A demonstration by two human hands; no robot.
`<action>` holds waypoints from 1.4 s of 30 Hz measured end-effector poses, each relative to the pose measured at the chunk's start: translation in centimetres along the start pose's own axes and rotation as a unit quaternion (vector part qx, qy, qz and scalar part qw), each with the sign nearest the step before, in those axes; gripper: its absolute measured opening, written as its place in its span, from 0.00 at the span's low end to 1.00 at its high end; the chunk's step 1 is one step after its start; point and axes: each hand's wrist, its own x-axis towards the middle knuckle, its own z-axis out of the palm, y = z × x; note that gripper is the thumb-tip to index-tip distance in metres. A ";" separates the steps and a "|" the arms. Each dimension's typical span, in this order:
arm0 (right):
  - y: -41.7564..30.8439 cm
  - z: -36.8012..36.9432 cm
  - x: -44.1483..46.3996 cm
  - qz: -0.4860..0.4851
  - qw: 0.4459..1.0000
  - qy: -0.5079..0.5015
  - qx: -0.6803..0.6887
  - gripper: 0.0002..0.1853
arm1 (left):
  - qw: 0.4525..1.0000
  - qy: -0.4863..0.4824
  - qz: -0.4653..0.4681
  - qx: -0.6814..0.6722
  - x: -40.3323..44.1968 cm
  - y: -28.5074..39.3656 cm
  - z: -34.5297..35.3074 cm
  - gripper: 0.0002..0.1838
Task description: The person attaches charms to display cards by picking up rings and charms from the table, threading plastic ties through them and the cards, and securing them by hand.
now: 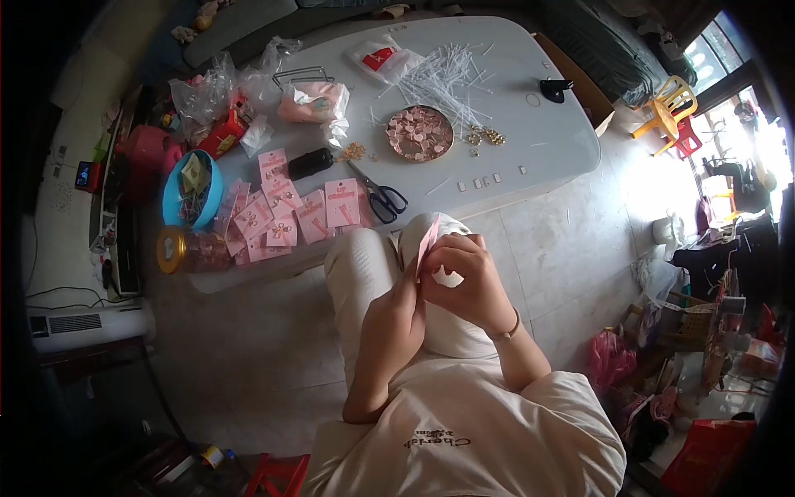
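Observation:
Above my lap, a pink card (427, 240) is held nearly edge-on to me. My left hand (402, 298) grips it from the left, with the fingers largely hidden. My right hand (462, 277) is closed in a pinch against the card's right face; whatever its fingertips hold is hidden. Beyond the hands, on the table, lie several printed pink cards (341, 204) with small gold pieces on some. Black-handled scissors (386, 204) rest beside them. A round tray (421, 109) holds many pink heart-like pieces, with gold beads (484, 137) to its right.
White plastic strips (451, 79) spread across the table (530, 108) near a white bag (383, 58). A blue basket (217, 178) and a gold-lidded jar (207, 251) stand at the left edge. Small white rectangles (487, 180) lie near the front edge. A yellow chair (669, 108) stands at right.

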 end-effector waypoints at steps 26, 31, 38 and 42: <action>1.1 -0.1 0.1 0.055 0.986 0.136 0.081 0.06 | 0.984 0.024 -0.003 -0.175 0.1 -1.7 0.1 0.13; 0.8 0.2 0.1 0.018 0.986 0.162 0.038 0.08 | 0.972 0.032 -0.002 -0.234 0.3 -1.4 0.7 0.14; -0.2 1.3 0.3 -0.021 0.971 0.230 -0.058 0.10 | 0.943 0.018 -0.031 -0.330 0.3 -1.2 1.1 0.15; -0.1 2.0 -0.1 -0.008 0.957 0.289 -0.029 0.11 | 0.961 0.018 0.007 -0.277 0.1 -0.3 1.5 0.16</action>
